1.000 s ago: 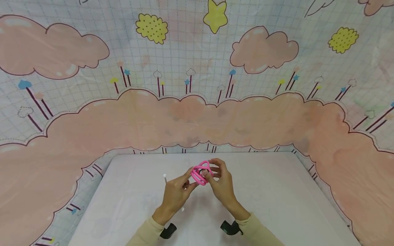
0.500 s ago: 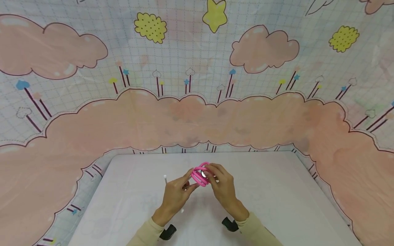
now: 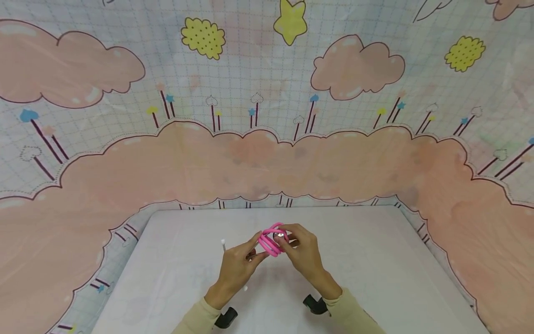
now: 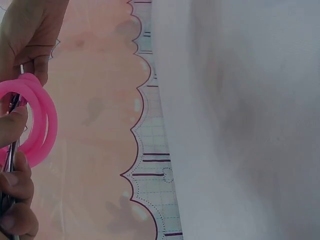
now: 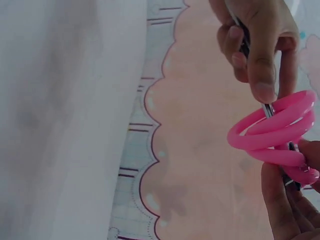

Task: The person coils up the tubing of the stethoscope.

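Observation:
A stethoscope with pink tubing (image 3: 269, 246) wound into a coil is held above the table between both hands. My left hand (image 3: 235, 269) grips its metal ear tubes and the near side of the coil. One white ear tip (image 3: 223, 241) sticks up beyond that hand, and a second white ear tip (image 3: 245, 288) shows below it. With thumb and fingers, my right hand (image 3: 308, 255) pinches the shiny chest piece (image 3: 281, 235) at the coil's right side. In the right wrist view several loops of pink tubing (image 5: 270, 137) pass around the metal part. The palms are hidden.
A white table (image 3: 375, 269) lies under the hands. Behind and beside it hangs a cloth (image 3: 267, 162) printed with clouds and stars. Dark wrist cameras (image 3: 226, 317) sit by both sleeves.
My right fingers have drawn in from the top of the coil and now pinch at the chest piece. The coil has sunk slightly; my left hand keeps its grip.

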`<state>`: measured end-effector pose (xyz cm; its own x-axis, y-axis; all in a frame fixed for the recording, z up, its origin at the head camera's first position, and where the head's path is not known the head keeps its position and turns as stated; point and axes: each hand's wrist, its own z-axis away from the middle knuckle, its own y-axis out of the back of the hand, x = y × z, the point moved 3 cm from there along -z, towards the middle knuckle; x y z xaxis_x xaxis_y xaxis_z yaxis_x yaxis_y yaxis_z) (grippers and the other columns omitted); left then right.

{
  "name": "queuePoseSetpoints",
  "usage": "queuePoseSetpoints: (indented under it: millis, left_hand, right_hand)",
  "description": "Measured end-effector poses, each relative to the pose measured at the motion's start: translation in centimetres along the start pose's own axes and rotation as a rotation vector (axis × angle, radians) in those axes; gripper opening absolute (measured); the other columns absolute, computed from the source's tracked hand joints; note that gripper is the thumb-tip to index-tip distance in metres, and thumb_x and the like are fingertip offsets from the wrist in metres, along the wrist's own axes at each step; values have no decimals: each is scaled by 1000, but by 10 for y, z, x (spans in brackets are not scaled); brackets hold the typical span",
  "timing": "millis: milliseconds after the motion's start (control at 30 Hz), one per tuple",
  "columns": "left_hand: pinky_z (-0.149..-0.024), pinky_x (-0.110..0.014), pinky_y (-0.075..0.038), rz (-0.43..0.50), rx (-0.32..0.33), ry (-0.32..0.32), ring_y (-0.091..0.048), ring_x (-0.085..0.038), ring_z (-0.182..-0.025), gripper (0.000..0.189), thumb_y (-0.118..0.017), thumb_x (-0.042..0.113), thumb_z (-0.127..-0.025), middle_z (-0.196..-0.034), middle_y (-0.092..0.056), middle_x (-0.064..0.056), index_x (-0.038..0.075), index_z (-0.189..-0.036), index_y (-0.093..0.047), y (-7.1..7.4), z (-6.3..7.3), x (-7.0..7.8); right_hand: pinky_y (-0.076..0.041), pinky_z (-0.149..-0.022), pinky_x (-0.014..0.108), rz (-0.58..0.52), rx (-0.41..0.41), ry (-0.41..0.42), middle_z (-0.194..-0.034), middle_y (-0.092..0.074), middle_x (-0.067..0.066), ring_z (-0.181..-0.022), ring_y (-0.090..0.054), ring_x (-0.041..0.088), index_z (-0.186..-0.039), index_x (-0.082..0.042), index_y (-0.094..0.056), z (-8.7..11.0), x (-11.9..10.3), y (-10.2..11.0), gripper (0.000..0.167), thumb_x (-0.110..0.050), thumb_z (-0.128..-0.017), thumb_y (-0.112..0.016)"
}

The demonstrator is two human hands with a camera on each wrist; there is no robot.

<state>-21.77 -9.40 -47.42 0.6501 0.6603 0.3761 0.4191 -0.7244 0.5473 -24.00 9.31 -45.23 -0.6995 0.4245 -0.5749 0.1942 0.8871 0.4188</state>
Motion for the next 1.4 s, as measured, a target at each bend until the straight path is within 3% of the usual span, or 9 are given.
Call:
queuePoseSetpoints:
  millis: [167, 367, 600, 767, 933, 1167, 1300, 1400]
  left_hand:
    - [-54, -9, -42, -7, 0, 0, -47, 2, -54, 60, -87, 24, -72, -60, -61, 7, 9, -127, -67, -2, 0, 1]
    - [-53, -9, -40, 1, -5, 1, -45, 2, -54, 62, -87, 25, -71, -59, -59, 7, 10, -127, -66, -4, 1, 0]
    - [-52, -7, -38, 6, -45, 58, -40, 5, -54, 62, -87, 25, -73, -59, -57, 10, 10, -129, -66, -4, 3, -4]
    - [-52, -9, -38, 30, -81, 94, -40, 5, -54, 62, -86, 26, -74, -59, -55, 11, 11, -130, -65, -5, 3, -7]
    - [-52, -12, -39, 63, -128, 133, -40, 4, -55, 63, -86, 25, -74, -61, -54, 11, 12, -132, -64, -7, 3, -9]
    - [-54, -15, -46, 175, -223, 223, -48, 1, -61, 65, -84, 17, -77, -69, -60, 9, 9, -136, -59, -8, 2, -11]
    - [-58, -16, -49, 217, -276, 276, -52, -2, -65, 63, -82, 14, -79, -78, -65, 1, 10, -138, -58, -10, 3, -14]
    - [-62, -17, -50, 230, -297, 299, -54, -5, -69, 61, -82, 11, -79, -85, -65, -1, 11, -136, -59, -12, 3, -19]
  right_hand:
    - [-55, -60, 17, -52, 30, -64, -95, -69, 4, -71, -71, 16, -107, -10, -70, 0, 1, -1, 25, -8, -84, -77]
    - [-55, -56, 18, -85, 24, -85, -94, -66, 13, -69, -70, 24, -105, -2, -68, 0, -2, -4, 22, 4, -84, -72]
    - [-58, -64, 25, -173, -81, -191, -111, -65, 22, -81, -72, 32, -123, 4, -61, -3, -21, 9, 36, 1, -88, -70]
    - [-58, -71, 23, -277, -143, -287, -110, -67, 24, -82, -74, 29, -123, 6, -60, -3, -23, 15, 35, -2, -90, -68]
    - [-58, -72, 22, -333, -152, -338, -102, -68, 26, -79, -74, 26, -121, 8, -61, -1, -16, 14, 32, -2, -91, -67]
    - [-59, -72, 25, -386, -120, -393, -108, -66, 24, -81, -71, 5, -122, 3, -62, 8, 14, 4, 34, -4, -90, -69]
    - [-59, -70, 27, -399, -92, -429, -109, -65, 21, -82, -71, 5, -120, -1, -65, 11, 25, 0, 33, -9, -89, -72]
    - [-59, -69, 27, -388, -73, -465, -108, -65, 22, -85, -73, 15, -119, 1, -65, 10, 23, 1, 32, -6, -88, -72]
